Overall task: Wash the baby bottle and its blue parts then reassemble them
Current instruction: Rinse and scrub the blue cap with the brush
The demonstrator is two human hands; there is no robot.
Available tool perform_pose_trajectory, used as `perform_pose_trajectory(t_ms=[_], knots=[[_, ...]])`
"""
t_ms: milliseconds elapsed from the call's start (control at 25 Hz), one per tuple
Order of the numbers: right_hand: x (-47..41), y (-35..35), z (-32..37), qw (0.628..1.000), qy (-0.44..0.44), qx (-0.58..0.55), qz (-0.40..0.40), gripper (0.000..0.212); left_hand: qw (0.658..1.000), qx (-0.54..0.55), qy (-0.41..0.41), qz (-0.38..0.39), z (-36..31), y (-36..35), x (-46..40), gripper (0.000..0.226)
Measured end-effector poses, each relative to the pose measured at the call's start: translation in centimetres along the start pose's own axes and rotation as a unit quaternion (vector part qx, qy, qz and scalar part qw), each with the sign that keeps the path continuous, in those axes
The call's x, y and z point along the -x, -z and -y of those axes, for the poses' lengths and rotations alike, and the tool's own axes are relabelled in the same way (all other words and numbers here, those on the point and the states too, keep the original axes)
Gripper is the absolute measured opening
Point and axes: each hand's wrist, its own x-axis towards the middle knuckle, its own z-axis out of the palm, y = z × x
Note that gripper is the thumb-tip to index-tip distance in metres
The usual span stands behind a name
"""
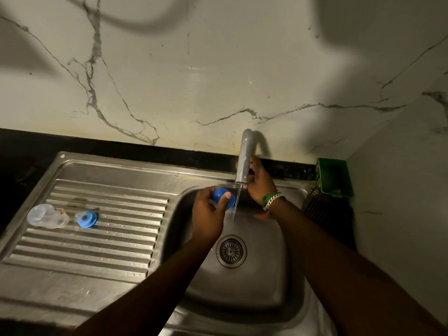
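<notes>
My left hand [210, 212] grips a blue cap [224, 197] over the sink basin [261, 282], just left of a thin stream of water. My right hand [257, 184] reaches behind the grey tap spout [244, 157], its fingers curled at the spout's back; what they hold is hidden. On the ribbed drainboard [97, 248] to the left lies the clear baby bottle [47, 216] on its side. Beside it rests a blue ring with a clear teat [86, 218].
A round drain strainer [231, 251] sits in the basin floor. A green container [335, 177] stands at the back right corner, with a dark ribbed scrubber [317, 204] below it. A marble wall rises behind the black counter strip [121, 146].
</notes>
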Motion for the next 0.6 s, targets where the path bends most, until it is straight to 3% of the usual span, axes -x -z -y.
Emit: perform_pose_trajectory(t_ms=[80,240,360,520,600], knots=[[-0.5,-0.3,-0.3,0.999,0.005,-0.002,0.036,0.069,1.0,0.0,0.0,0.009,0.2,0.0,-0.1,0.033],[-1.7,0.5,-1.2,0.997,-0.008,0.082,0.005,0.04,1.0,-0.014,0.01,0.015,0.2,-0.3,-0.3,0.036],[-1.0,0.8,-1.2,0.994,0.006,0.105,-0.018,0.037,1.0,-0.022,0.022,0.005,-0.2,-0.1,-0.2,0.038],[3.5,-0.4,-0.3,0.997,0.013,0.021,-0.073,0.047,0.998,-0.054,0.012,-0.004,0.5,0.6,-0.1,0.042],[6.7,-0.8,0.1,0.998,0.049,-0.04,0.004,0.054,0.998,-0.059,-0.011,0.009,0.6,1.2,0.5,0.046]])
